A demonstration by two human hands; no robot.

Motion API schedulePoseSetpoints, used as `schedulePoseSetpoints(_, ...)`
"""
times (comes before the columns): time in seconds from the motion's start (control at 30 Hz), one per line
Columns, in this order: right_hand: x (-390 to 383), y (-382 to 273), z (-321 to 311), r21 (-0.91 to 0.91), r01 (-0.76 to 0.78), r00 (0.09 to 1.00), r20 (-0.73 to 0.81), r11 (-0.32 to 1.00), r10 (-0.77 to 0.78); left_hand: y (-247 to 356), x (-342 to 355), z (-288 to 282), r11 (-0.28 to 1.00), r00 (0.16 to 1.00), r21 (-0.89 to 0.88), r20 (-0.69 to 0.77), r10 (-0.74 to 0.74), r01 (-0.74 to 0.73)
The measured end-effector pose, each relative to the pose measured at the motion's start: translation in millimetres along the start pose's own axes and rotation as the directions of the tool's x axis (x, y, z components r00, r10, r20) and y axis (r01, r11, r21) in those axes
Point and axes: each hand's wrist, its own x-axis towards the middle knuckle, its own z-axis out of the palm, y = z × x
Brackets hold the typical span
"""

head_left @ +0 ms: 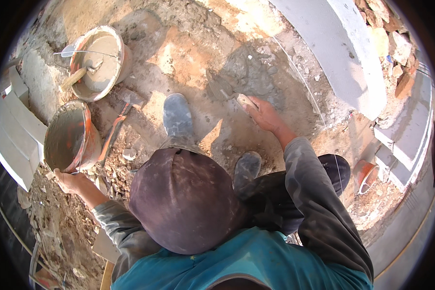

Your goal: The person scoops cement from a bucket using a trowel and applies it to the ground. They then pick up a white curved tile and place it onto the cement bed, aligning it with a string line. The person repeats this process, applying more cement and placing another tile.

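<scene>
My right hand [266, 115] is closed round the pale handle of a trowel [221, 88]. The trowel's blade, smeared with mortar, lies at the edge of a patch of wet grey mortar [256, 72] on the ground. At the left, my left hand [70, 182] grips the near rim of an orange bucket [93, 145], whose inside is coated with grey mortar and holds little that I can see. Behind it stands a second bucket [126, 60] with watery grey liquid; a brush [72, 79] rests on its rim.
A hammer [115, 126] with an orange-and-black handle lies beside my left boot [177, 116]. A taut string [304, 79] runs along a grey concrete block [340, 48]. Stones [401, 48] are piled at the far right. Another orange bucket [366, 175] lies near my right knee.
</scene>
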Motion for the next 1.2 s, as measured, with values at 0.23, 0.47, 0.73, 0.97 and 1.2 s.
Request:
schedulePoseSetpoints(0.23, -25, -20, -26, 0.051, -0.285, 0.958, 0.051, 0.957, 0.283, -3, 10, -5, 0.998, 0.999, 0.025, 0.005, 0.051, -0.051)
schedulePoseSetpoints(0.47, -60, 32, -29, -0.251, -0.078, 0.986, 0.123, 0.965, 0.111, 7, -10, 0, 0.999, 0.999, 0.019, 0.003, 0.034, -0.034)
schedulePoseSetpoints(0.73, -72, 32, -60, -0.050, -0.358, 0.934, -0.009, 0.932, 0.358, 13, -10, -4, 0.992, 1.000, 0.125, -0.023, 0.000, 0.003)
schedulePoseSetpoints(0.97, -102, 65, -74, -0.422, -0.238, 0.948, 0.093, 0.875, 0.303, 6, -4, -2, 0.993, 0.998, 0.111, 0.037, -0.041, 0.037)
schedulePoseSetpoints(1.2, -103, 50, -73, -0.179, -0.318, 0.948, -0.091, 0.931, 0.306, 9, -4, -5, 0.994, 0.999, 0.107, 0.024, -0.023, 0.021)
